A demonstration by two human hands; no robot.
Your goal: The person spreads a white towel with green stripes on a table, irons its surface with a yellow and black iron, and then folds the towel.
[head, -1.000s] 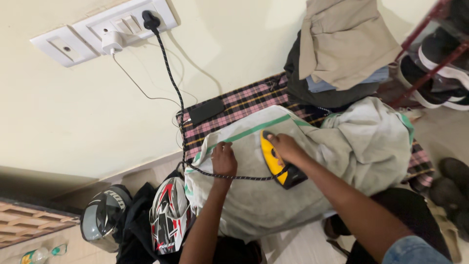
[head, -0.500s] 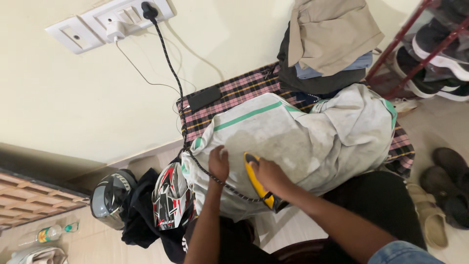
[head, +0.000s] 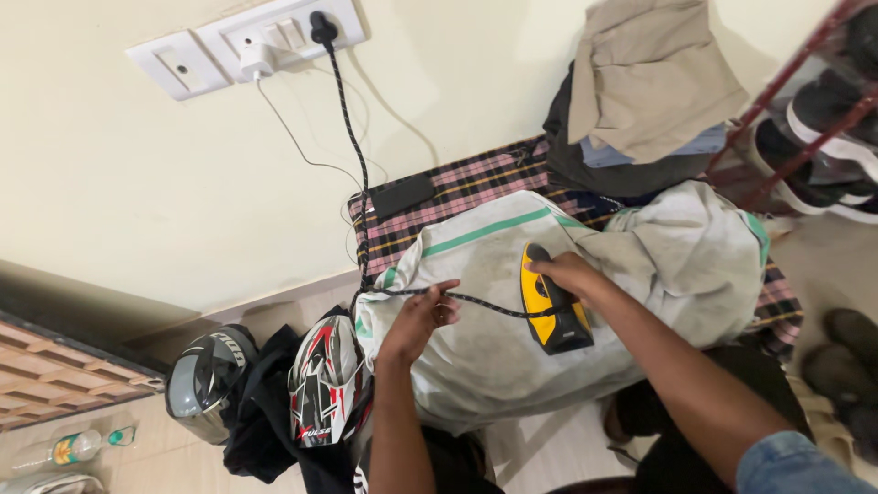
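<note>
A pale grey garment with a green stripe (head: 494,302) lies spread over a pink and black checked cloth (head: 476,187). My right hand (head: 569,273) grips a yellow and black iron (head: 547,302) that rests on the garment's middle. My left hand (head: 419,313) is at the garment's left part, fingers hooked on the iron's black braided cord (head: 457,297). The cord runs up to a plug in the white wall socket (head: 279,32).
A pile of folded clothes (head: 645,91) stands at the far end of the checked cloth. A black phone (head: 402,195) lies on it near the wall. Two helmets (head: 265,384) sit on the floor at the left, a shoe rack (head: 814,110) at the right.
My right hand has pushed the iron from the garment's near edge back toward its middle. My left hand has lifted off the fabric and taken up the cord.
</note>
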